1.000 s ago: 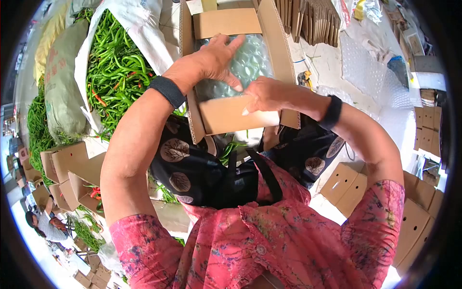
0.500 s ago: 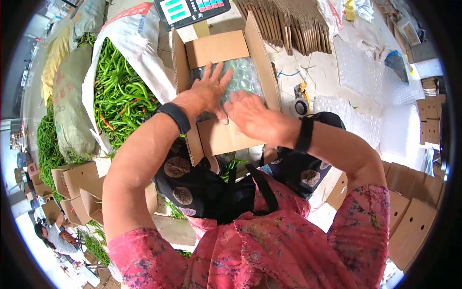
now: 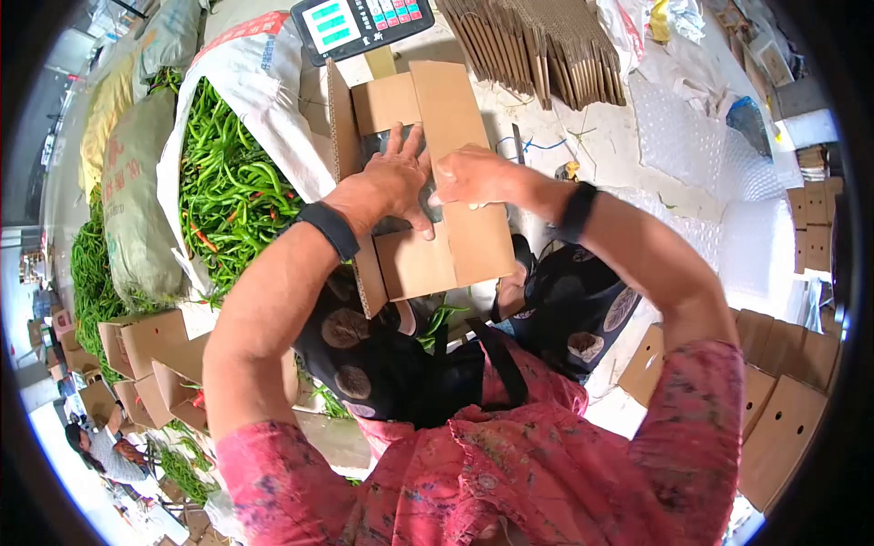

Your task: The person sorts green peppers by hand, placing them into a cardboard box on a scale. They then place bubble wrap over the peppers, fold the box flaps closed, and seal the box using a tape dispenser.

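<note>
An open cardboard box (image 3: 414, 262) stands between my knees, with a sheet of bubble wrap (image 3: 375, 144) inside it, now mostly covered. My left hand (image 3: 390, 187) lies on the bubble wrap, fingers spread. With my right hand (image 3: 475, 176) I grip the edge of the box's right flap (image 3: 452, 109), which is folded inward over part of the opening. The left flap (image 3: 343, 118) stands upright. What lies under the wrap is hidden.
A white sack of green chilies (image 3: 241, 182) leans left of the box. Behind it is a digital scale (image 3: 360, 23). Flattened cartons (image 3: 542, 45) are stacked at the back right, with bubble wrap sheets (image 3: 687, 127) beyond. Another person (image 3: 114, 455) is at far left.
The right flap has swung from upright to leaning inward. My right hand has moved from the bubble wrap up onto that flap. My left hand has stayed on the wrap.
</note>
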{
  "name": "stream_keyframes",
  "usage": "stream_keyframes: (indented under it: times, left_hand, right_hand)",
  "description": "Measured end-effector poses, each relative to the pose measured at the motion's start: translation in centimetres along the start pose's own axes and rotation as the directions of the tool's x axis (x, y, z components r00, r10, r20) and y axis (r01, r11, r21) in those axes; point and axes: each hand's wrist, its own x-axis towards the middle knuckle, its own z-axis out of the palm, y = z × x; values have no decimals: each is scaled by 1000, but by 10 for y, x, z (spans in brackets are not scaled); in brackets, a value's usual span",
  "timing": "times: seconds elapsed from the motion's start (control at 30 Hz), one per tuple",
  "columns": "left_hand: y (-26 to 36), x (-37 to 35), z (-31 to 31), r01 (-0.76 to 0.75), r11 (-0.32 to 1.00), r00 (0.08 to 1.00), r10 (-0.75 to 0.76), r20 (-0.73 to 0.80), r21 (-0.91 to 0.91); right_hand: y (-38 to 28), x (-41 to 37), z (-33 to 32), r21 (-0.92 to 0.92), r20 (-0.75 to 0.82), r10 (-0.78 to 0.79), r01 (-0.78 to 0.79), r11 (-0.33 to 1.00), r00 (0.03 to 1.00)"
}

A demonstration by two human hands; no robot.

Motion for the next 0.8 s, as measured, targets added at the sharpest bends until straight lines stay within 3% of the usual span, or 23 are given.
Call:
stream_keyframes:
  times: [0.03,0.07,0.1,0.13,0.17,0.2,0.23,0.3,0.37,0.4,0.43,0.5,0.53,0.57,0.6,0.63,0.67,0.7,0.8]
  left_hand:
    - [2,-1,-6,35,997,997,-39,66,67]
    - [-4,-15,-5,-18,996,994,27,-102,88]
    - [-18,-27,-7,-44,998,989,37,-147,-43]
    - [-31,-41,-15,-88,982,981,57,-184,-164]
    - [-42,-61,-18,-290,945,811,157,-564,-154]
    - [-48,-72,-28,-232,970,632,98,-768,-67]
    - [-73,-74,-24,-146,989,476,53,-878,-19]
    - [-88,-47,-1,-353,859,314,-266,-911,-372]
    - [-86,-2,25,-434,786,412,-262,-873,-440]
    - [-68,15,19,-602,609,364,-367,-856,-517]
    - [-54,28,17,-584,581,358,-442,-822,-567]
    - [-35,57,19,-381,774,404,-352,-844,-505]
    - [-34,67,20,-382,772,409,-351,-842,-508]
    - [-35,76,22,-236,868,342,-346,-874,-436]
    - [-40,83,24,-68,932,278,-325,-904,-356]
    - [-44,85,22,-59,935,286,-320,-903,-350]
    - [-47,88,19,30,960,339,-273,-900,-280]
    - [-46,93,17,109,972,390,-235,-890,-209]
    - [-44,99,16,54,985,408,-170,-897,-162]
  right_hand:
    - [-3,-1,-5,-3,-5,-1,1,1000,1000]
    - [-4,-1,-17,308,120,85,-119,944,989]
    - [-1,-3,-23,574,271,135,-272,772,953]
    - [7,-6,-23,605,304,142,-306,735,942]
    - [14,-10,-23,613,308,150,-316,724,940]
    - [21,-11,-23,592,310,142,-308,744,940]
    - [23,-8,-21,572,318,127,-297,765,940]
    - [9,-4,-20,544,329,176,-339,768,928]
    - [2,2,-19,367,294,129,-237,899,947]
    - [6,1,-17,374,294,131,-240,896,947]
    - [12,-4,-17,419,292,144,-262,869,945]
    - [15,-6,-15,459,297,157,-284,841,942]
    - [13,-6,-12,353,183,66,-128,927,981]
    - [11,-4,-9,224,80,-47,28,974,996]
    - [9,-1,-11,234,79,-54,34,972,995]
    - [6,1,-16,288,173,42,-92,953,984]
    - [6,2,-18,323,274,135,-224,920,952]
    - [8,2,-17,324,279,139,-229,918,950]
    - [11,-1,-16,246,243,90,-151,957,966]
